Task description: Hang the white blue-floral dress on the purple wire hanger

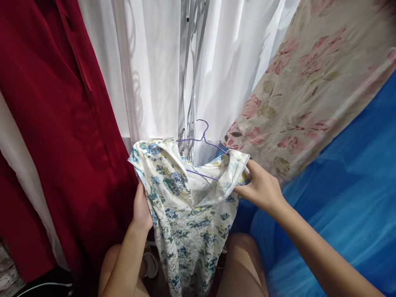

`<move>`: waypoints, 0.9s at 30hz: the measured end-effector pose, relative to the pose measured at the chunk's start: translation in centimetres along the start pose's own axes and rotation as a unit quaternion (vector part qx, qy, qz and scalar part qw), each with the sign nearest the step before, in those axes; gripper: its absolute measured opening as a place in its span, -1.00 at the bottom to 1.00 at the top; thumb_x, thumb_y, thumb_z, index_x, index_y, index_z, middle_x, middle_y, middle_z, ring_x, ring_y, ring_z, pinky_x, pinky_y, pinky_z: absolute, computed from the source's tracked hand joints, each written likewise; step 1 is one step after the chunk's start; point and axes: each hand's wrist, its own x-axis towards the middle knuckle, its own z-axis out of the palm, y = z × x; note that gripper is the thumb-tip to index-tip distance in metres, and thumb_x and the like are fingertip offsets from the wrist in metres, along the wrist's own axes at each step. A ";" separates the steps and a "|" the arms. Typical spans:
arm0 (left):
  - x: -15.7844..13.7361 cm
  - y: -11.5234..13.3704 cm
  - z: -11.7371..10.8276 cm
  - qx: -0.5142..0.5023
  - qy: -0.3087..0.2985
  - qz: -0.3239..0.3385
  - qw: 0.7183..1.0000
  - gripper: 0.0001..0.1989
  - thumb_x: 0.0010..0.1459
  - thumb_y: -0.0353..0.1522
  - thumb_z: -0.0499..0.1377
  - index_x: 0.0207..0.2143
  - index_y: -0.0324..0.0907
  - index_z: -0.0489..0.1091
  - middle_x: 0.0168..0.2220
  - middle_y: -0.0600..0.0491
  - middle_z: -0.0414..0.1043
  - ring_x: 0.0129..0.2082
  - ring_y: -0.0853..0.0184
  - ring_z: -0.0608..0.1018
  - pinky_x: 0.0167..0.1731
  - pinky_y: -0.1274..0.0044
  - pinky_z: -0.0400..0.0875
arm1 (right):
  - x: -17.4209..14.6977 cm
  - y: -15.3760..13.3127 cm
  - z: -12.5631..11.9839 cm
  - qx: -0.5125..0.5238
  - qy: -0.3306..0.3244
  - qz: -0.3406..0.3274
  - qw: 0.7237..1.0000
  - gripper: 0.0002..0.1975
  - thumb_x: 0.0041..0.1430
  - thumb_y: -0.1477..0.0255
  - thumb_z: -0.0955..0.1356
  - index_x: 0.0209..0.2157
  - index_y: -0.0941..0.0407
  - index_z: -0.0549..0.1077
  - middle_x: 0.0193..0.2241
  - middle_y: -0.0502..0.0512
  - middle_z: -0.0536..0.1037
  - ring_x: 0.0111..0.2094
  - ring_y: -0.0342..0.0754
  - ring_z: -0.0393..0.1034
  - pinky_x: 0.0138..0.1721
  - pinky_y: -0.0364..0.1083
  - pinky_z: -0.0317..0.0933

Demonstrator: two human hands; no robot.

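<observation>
A white dress with blue and yellow flowers hangs in front of me, its lower end running down between my knees. Inside its neckline sits a purple wire hanger, the hook standing free above the collar. My right hand pinches the cloth at the right shoulder, thumb in front. At the left side, my left hand is closed on the edge of the dress below the shoulder; most of its fingers are hidden behind the cloth.
Dark red cloth hangs at the left and white curtains at the back. To the right are beige cloth with pink flowers and blue sheer fabric. White straps dangle in the middle. A black round object lies at lower left.
</observation>
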 end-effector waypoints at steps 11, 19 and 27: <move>-3.8 -3.9 -2.4 -0.057 0.042 -0.067 0.995 -0.48 -0.10 -0.32 0.41 -0.03 -0.03 0.43 0.01 0.03 0.52 0.15 0.12 0.45 0.18 0.33 0.31 | -0.3 -0.3 -0.5 -0.007 -0.020 -0.097 0.995 -0.49 -0.11 0.31 0.44 -0.05 0.08 0.36 -0.21 0.14 0.49 -0.25 0.15 0.47 -0.39 -0.06 0.26; -6.3 -7.3 -3.7 0.002 0.118 -0.110 0.987 -0.62 -0.10 -0.33 0.30 -0.15 -0.10 0.46 -0.15 -0.01 0.58 0.01 0.10 0.55 0.00 0.36 0.43 | -4.6 -1.6 2.5 0.125 -0.062 -0.182 0.973 -0.22 0.11 0.35 0.38 0.33 0.03 0.06 0.32 0.27 0.14 0.33 0.33 -0.02 0.28 0.31 -0.06; -8.0 -7.3 -4.4 0.092 0.094 -0.081 0.988 -0.74 -0.04 -0.24 0.27 -0.24 -0.07 0.51 -0.21 0.07 0.60 0.06 0.06 0.51 -0.04 0.44 0.43 | -17.9 -7.1 11.4 0.440 -0.112 0.097 0.886 -0.69 0.23 0.24 0.33 0.00 -0.04 0.42 0.01 0.20 0.48 0.06 0.22 0.36 0.07 0.15 0.28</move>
